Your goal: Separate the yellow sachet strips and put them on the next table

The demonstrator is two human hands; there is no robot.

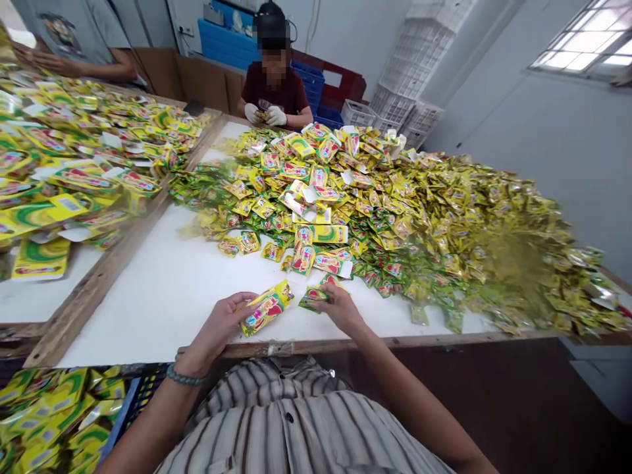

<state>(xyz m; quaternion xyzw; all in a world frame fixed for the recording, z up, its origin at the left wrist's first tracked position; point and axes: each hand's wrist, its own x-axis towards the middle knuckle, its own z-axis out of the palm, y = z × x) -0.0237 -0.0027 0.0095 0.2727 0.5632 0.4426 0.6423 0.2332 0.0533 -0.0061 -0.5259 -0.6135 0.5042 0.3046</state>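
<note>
My left hand (220, 324) is closed round a small yellow carton (265, 308) with red lettering, held tilted just above the white table (162, 296) near its front edge. My right hand (340, 304) pinches a few small green sachets (313, 297) right beside the carton's open end. A big heap of green and yellow sachets (444, 224) covers the table to the right and behind. Flat and folded yellow cartons (316, 191) lie on the heap's near side.
Across the table a person in white gloves (264, 115) handles sachets. A second table at left holds flat yellow cartons (59, 184), with another person's arm (79, 64) at its far end. A bin of cartons (44, 415) sits at my lower left. Crates (395, 105) stand behind.
</note>
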